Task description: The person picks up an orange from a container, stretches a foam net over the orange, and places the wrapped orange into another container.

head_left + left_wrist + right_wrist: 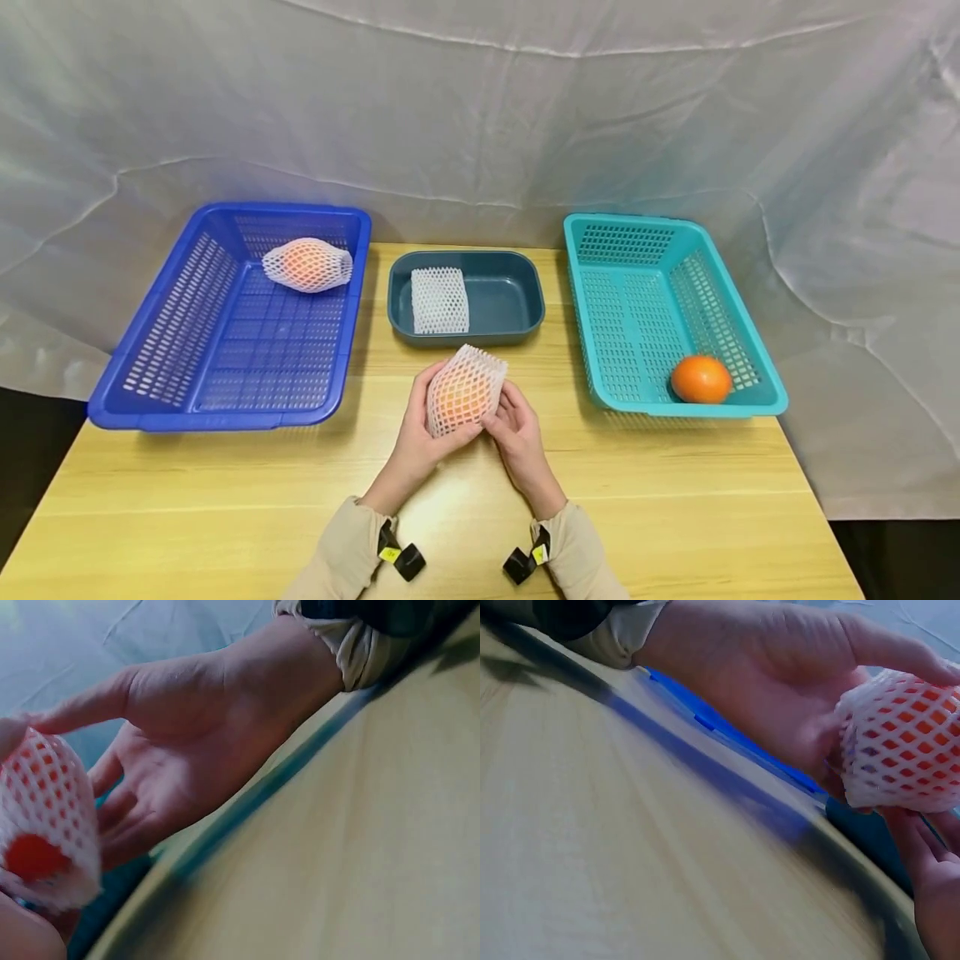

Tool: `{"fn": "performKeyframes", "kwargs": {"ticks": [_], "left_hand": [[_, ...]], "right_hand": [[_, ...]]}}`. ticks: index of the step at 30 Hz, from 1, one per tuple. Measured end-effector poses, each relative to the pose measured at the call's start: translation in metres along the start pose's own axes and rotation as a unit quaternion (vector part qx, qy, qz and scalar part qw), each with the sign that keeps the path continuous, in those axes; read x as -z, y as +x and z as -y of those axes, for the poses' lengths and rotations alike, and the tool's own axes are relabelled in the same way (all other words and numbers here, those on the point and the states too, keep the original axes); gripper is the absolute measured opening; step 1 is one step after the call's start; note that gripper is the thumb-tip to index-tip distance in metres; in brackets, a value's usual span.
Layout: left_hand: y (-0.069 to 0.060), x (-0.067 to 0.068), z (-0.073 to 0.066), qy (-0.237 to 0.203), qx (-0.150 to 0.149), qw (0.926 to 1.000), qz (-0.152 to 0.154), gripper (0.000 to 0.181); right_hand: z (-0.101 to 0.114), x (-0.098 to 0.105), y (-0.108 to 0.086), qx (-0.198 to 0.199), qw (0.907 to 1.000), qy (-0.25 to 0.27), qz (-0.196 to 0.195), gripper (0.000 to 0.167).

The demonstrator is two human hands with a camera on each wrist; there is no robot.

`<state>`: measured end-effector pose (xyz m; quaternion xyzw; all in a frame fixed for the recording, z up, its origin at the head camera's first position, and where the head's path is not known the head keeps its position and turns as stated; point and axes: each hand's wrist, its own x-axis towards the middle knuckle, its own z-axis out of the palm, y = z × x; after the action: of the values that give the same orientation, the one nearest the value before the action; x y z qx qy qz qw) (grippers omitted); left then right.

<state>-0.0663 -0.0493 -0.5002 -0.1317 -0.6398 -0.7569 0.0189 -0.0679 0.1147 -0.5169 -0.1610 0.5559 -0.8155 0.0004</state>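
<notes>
Above the table, between my two hands, is an orange [459, 403] in a white foam net [483, 367]. The net extends past the fruit at its far end. My left hand [418, 440] holds the wrapped orange from the left, thumb along its near side. From the right, my right hand [522, 450] pinches the net's near edge between thumb and fingers. A bare patch of orange skin shows through the net's opening in the left wrist view. The right wrist view shows the mesh [907, 750] spread over the fruit. Some fingertips are hidden behind it.
A blue basket [225, 421] at left holds another net-wrapped orange [307, 265]. In the dark teal tray [502, 340] at the back middle lies a flat foam net [439, 302]. The turquoise basket [678, 410] at right holds a bare orange [701, 380]. A grey curtain [480, 108] hangs behind.
</notes>
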Motion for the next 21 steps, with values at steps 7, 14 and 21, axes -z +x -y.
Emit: {"fn": "performKeyframes", "kwargs": {"ticks": [7, 14, 21], "left_hand": [[-0.001, -0.001, -0.012, 0.083, 0.039, 0.9957, -0.014, 0.091], [-0.001, 0.003, -0.013, 0.09, 0.04, 0.9951, -0.01, 0.087], [-0.002, 0.005, -0.016, 0.095, 0.019, 0.9952, -0.01, 0.086]], "right_hand": [[-0.001, 0.001, 0.0, 0.041, 0.999, -0.016, 0.011, 0.058], [0.002, 0.0, -0.001, 0.037, 0.9987, -0.035, 0.01, 0.058], [0.0, 0.0, -0.002, 0.049, 0.9984, -0.026, 0.015, 0.052]]}}
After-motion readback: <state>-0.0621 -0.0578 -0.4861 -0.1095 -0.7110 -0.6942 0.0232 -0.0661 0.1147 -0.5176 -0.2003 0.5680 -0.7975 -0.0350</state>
